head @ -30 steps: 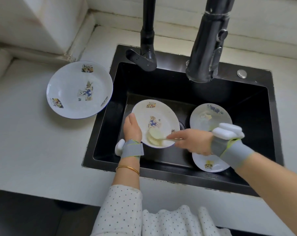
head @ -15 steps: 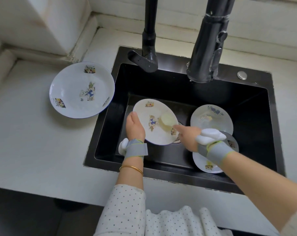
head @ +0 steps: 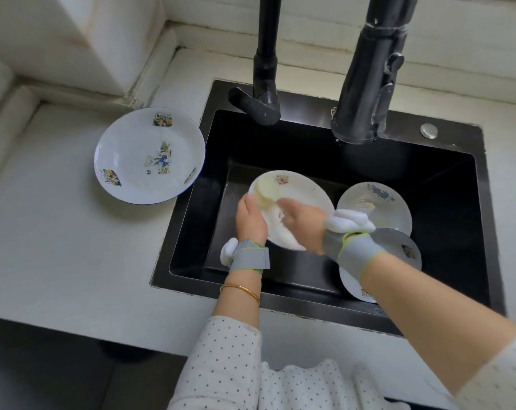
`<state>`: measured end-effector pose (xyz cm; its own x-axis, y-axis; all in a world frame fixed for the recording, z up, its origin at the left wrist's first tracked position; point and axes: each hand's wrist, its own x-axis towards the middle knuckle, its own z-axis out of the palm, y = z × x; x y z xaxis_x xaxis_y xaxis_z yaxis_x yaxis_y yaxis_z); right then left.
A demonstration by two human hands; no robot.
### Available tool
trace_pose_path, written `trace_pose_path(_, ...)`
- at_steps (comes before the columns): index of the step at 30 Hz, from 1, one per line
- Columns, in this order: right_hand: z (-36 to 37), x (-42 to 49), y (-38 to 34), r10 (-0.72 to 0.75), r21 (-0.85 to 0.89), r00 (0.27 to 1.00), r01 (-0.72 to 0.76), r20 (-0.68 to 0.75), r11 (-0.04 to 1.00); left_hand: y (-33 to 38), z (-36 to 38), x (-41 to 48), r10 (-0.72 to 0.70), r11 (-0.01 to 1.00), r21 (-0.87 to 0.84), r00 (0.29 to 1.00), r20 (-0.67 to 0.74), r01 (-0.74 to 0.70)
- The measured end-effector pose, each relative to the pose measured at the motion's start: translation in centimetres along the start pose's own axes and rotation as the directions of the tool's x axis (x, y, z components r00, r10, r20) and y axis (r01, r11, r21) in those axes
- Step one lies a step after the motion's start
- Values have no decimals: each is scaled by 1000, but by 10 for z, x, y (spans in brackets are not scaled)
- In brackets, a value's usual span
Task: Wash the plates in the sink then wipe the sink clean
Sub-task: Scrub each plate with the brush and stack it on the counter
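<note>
Sponge (head: 267, 192) is now sitting at the plate's (head: 304, 199) upper-left rim, having swept up from centre. Right hand (head: 302, 221), blurred, is pressing it there; grip state cannot be told. Left hand (head: 251, 220) is clasping the plate's left edge, tilting it inside the black sink (head: 446, 184). Two more plates (head: 381, 202) are lying right of it; another (head: 132, 161) is resting on the bench (head: 58, 232).
</note>
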<state>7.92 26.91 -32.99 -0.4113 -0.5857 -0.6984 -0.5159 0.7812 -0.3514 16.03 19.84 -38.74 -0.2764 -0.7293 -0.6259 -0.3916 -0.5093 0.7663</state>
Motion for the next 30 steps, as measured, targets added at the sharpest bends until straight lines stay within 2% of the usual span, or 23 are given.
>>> trace_pose_path(1,2,-11,-1,-26,74,998,22,56,997,-1,-4,2,-29,999,-45,999,-32,28)
trace_pose_path(2,-2,-25,3,-35,74,988,24,148,997,0,-10,6,-42,996,-85,996,-74,35)
trace_pose_path(4,-13,-43,18,20,-24,953,-13,304,1000,1,-23,12,-13,997,-81,992,-124,3)
trace_pose_path(5,-17,-40,26,63,-149,952,-19,299,989,2,-26,11,15,998,-52,992,-125,-22)
trace_pose_path(6,-20,-29,32,113,-285,969,-47,218,957,3,-24,9,38,999,-30,994,-106,-41)
trace_pose_path(7,-20,-15,33,128,-346,985,-81,113,935,4,-19,6,47,999,-23,996,-74,-48)
trace_pose_path(9,-13,5,20,73,-250,997,-79,-33,965,2,-5,1,34,999,-18,999,-8,-34)
trace_pose_path(11,-3,0,5,-66,-171,998,66,6,983,2,-2,2,-9,999,-35,1000,-25,8)
trace_pose_path(12,-2,-11,5,-112,-149,989,125,93,981,0,-7,6,-31,998,-63,998,-54,28)
trace_pose_path(14,-6,-36,18,-58,-189,962,111,268,976,-2,-21,11,-27,995,-101,994,-105,17)
trace_pose_path(15,-8,-37,29,-7,-269,961,85,277,959,-2,-24,10,-10,998,-70,995,-97,3)
trace_pose_path(17,-15,-17,41,46,-387,989,12,139,922,1,-19,7,30,999,15,999,-26,-30)
trace_pose_path(19,-10,5,33,39,-293,999,-31,19,956,0,-7,1,38,998,47,999,32,-39)
trace_pose_path(21,-3,0,19,-50,-161,997,59,62,985,-1,-4,1,20,999,42,1000,3,-20)
trace_pose_path(22,0,-13,17,-69,-113,986,87,153,990,0,-9,3,6,1000,20,999,-35,-5)
trace_pose_path(23,2,-24,23,-55,-101,970,81,237,992,0,-16,6,-7,1000,-7,998,-69,7)
trace_pose_path(24,2,-35,30,3,-164,958,46,286,985,-1,-23,8,-6,1000,-18,996,-86,4)
trace_pose_path(25,0,-34,39,59,-284,958,25,282,959,0,-26,8,9,1000,-1,997,-79,-9)
trace_pose_path(27,-5,-10,44,125,-416,984,-61,128,907,1,-19,3,48,997,55,999,-17,-47)
trace_pose_path(28,-7,-2,38,99,-366,994,-80,35,927,1,-11,0,58,996,64,998,8,-59)
trace_pose_path(30,-2,1,20,-29,-245,999,32,18,969,0,-4,-3,48,997,66,999,9,-48)
